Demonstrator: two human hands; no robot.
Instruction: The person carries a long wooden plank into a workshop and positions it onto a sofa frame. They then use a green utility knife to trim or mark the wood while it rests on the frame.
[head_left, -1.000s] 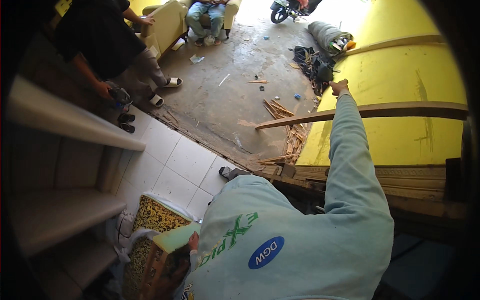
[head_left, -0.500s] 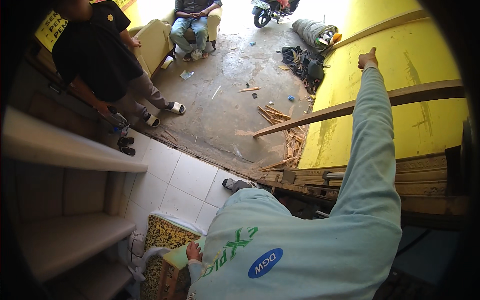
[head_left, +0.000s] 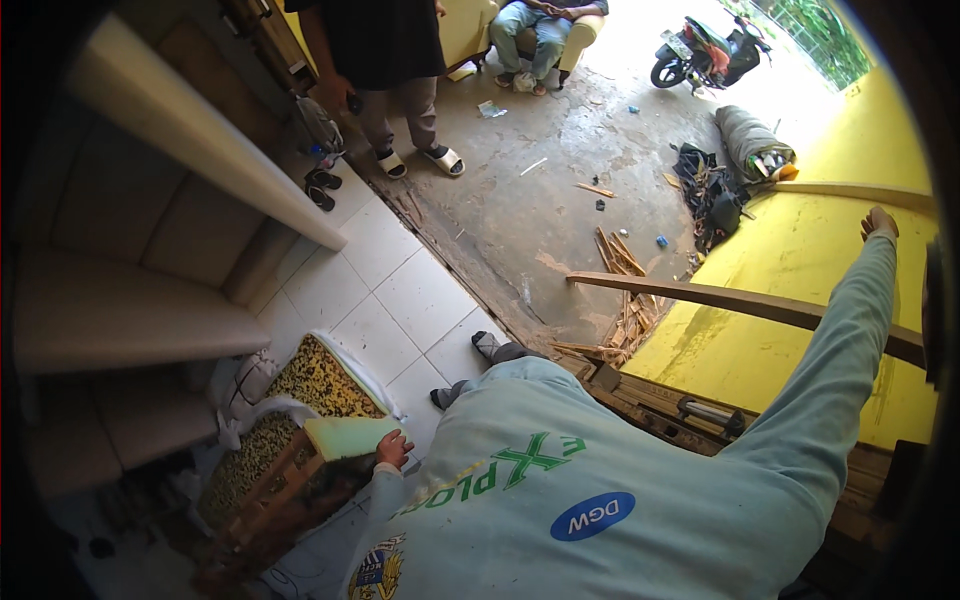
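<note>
Two contacts: left hand (head_left: 392, 449) on foam pad (head_left: 350, 436); right hand (head_left: 879, 222) on yellow panel (head_left: 800, 260).

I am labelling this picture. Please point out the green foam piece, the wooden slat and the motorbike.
green foam piece (head_left: 350, 437), head view, flat top face
wooden slat (head_left: 700, 295), head view, middle of its length
motorbike (head_left: 700, 50), head view, body

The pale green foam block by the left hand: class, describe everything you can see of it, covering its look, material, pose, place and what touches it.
The pale green foam block is a thick slab with rounded corners, soft and spongy in look, its top plain and unmarked. It lies roughly flat on a wooden frame, beside a yellow patterned cushion on the white tiled floor. The left hand grips its near right edge, fingers curled onto it. Its underside is hidden.
</note>
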